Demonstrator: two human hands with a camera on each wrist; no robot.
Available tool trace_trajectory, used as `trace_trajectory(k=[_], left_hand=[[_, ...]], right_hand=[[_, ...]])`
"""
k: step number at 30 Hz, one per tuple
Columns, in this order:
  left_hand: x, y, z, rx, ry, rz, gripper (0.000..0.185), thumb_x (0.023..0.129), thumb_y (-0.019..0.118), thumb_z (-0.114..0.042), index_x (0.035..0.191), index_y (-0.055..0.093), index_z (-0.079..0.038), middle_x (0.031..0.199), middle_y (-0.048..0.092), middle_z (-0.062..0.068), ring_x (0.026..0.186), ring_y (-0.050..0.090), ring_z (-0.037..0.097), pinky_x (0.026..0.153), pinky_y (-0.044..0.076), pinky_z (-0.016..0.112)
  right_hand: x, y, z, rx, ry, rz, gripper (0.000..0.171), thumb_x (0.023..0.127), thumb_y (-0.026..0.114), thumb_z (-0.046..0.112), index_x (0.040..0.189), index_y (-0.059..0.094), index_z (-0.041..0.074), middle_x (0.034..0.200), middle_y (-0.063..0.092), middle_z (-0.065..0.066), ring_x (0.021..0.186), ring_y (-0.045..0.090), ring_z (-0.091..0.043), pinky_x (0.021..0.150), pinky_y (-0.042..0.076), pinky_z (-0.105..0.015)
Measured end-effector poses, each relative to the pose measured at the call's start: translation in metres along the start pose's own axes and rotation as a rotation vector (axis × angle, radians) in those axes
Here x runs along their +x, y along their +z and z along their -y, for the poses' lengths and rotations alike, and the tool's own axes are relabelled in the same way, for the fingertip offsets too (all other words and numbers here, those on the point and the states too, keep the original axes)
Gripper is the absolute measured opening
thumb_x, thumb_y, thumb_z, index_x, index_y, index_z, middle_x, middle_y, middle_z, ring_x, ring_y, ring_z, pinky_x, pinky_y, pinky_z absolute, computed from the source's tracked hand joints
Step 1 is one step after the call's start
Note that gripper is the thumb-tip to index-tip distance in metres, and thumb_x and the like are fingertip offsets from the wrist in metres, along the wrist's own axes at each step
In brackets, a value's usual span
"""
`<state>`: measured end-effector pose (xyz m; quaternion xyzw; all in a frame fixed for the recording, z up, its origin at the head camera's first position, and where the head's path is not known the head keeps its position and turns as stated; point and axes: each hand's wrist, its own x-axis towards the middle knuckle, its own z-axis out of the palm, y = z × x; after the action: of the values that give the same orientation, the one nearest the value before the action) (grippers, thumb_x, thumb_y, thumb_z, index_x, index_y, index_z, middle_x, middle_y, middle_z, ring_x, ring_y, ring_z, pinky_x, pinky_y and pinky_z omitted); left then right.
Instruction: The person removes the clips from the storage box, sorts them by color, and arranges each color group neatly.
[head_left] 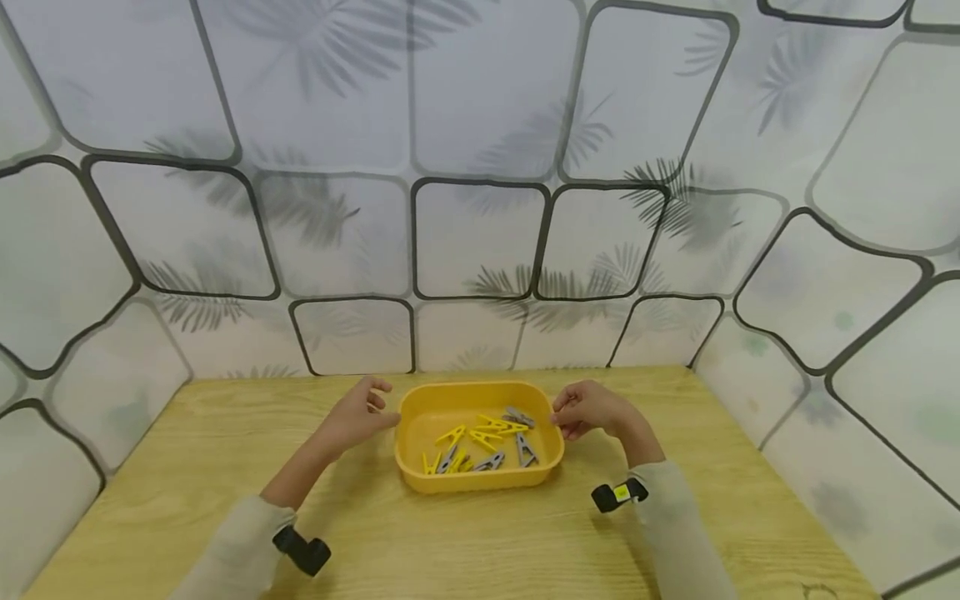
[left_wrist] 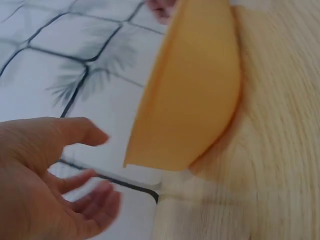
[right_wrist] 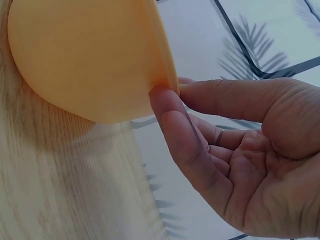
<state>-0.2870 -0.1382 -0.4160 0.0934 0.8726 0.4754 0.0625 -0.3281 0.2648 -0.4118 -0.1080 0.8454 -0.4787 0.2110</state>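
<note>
A yellow plastic basin (head_left: 480,481) stands on the table with several clothespins in it, some yellow (head_left: 486,438) and some grey (head_left: 524,451). My right hand (head_left: 597,410) pinches the basin's right rim between thumb and fingers, as the right wrist view shows up close (right_wrist: 240,145). At the opposite end is my left hand (head_left: 352,422), its fingers loosely bent and holding nothing. In the left wrist view a gap separates that hand (left_wrist: 45,185) from the basin's wall (left_wrist: 195,90). The clothespins are hidden from both wrist views.
The light wood table (head_left: 450,542) runs back to a pale wall covering (head_left: 480,242) with dark outlines and leaf prints. Similar covering closes off both sides. Each wrist wears a black strapped device, one on the left (head_left: 302,550) and one on the right (head_left: 619,495).
</note>
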Motion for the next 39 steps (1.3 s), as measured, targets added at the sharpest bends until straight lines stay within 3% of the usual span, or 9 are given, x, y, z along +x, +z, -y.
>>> trace_trajectory(k=[3,5,10,14,17,23,30,39], left_hand=[[0.005,0.012,-0.005,0.167,0.17,-0.142,0.045,0.088,0.073,-0.01,0.128,0.057,0.002,0.112,0.058,0.022,0.1,0.058,0.033,0.087,0.052,0.047],[0.008,0.02,-0.009,0.271,0.276,-0.169,0.04,0.087,0.074,-0.01,0.123,0.061,0.0,0.109,0.059,0.02,0.099,0.057,0.032,0.087,0.051,0.048],[0.014,0.036,-0.015,0.531,0.47,-0.103,0.031,0.085,0.076,-0.015,0.113,0.066,-0.003,0.104,0.063,0.014,0.094,0.054,0.024,0.082,0.049,0.042],[0.018,0.041,-0.016,0.689,0.585,-0.075,0.026,0.083,0.077,-0.015,0.104,0.068,-0.003,0.097,0.065,0.011,0.086,0.055,0.023,0.077,0.049,0.041],[0.021,0.043,-0.018,0.782,0.608,-0.06,0.021,0.083,0.079,-0.018,0.098,0.069,-0.006,0.093,0.064,0.007,0.085,0.055,0.023,0.077,0.048,0.041],[0.026,0.053,-0.021,0.958,0.559,0.002,0.019,0.085,0.081,-0.028,0.086,0.068,-0.014,0.086,0.06,0.0,0.082,0.05,0.019,0.076,0.042,0.037],[0.028,0.065,-0.016,1.179,0.559,0.031,0.028,0.09,0.075,-0.042,0.098,0.073,-0.015,0.099,0.065,0.002,0.094,0.056,0.021,0.086,0.048,0.038],[0.03,0.068,-0.025,1.234,0.508,0.062,0.026,0.095,0.069,-0.042,0.101,0.076,-0.017,0.106,0.067,0.0,0.097,0.054,0.019,0.093,0.047,0.037]], right_hand=[[0.001,0.0,0.001,0.003,-0.002,0.002,0.019,0.093,0.071,0.008,0.103,0.063,-0.006,0.076,0.068,-0.004,0.064,0.067,-0.013,0.066,0.061,-0.032],[0.002,0.0,0.001,0.002,0.001,0.001,0.018,0.093,0.071,0.008,0.102,0.063,-0.005,0.076,0.068,-0.004,0.064,0.067,-0.013,0.066,0.061,-0.032],[0.0,-0.001,0.001,-0.006,0.022,-0.007,0.018,0.093,0.071,0.009,0.101,0.063,-0.004,0.075,0.066,-0.004,0.064,0.066,-0.013,0.066,0.061,-0.032],[-0.002,0.0,0.002,-0.005,0.016,-0.011,0.018,0.092,0.071,0.008,0.101,0.063,-0.005,0.074,0.065,-0.004,0.064,0.066,-0.013,0.065,0.061,-0.031],[-0.002,0.0,0.002,-0.009,0.011,-0.006,0.018,0.093,0.071,0.009,0.101,0.062,-0.005,0.074,0.065,-0.003,0.064,0.066,-0.013,0.065,0.061,-0.032],[-0.002,0.001,0.002,-0.019,0.009,-0.015,0.019,0.093,0.071,0.009,0.102,0.063,-0.005,0.074,0.066,-0.004,0.063,0.066,-0.013,0.066,0.061,-0.034],[-0.002,0.007,0.0,-0.021,0.006,0.005,0.02,0.093,0.072,0.01,0.101,0.063,-0.005,0.074,0.067,-0.004,0.063,0.066,-0.013,0.066,0.062,-0.035],[-0.001,0.001,0.005,-0.033,0.01,0.0,0.021,0.094,0.072,0.01,0.103,0.062,-0.006,0.077,0.066,-0.005,0.063,0.066,-0.013,0.066,0.062,-0.034]])
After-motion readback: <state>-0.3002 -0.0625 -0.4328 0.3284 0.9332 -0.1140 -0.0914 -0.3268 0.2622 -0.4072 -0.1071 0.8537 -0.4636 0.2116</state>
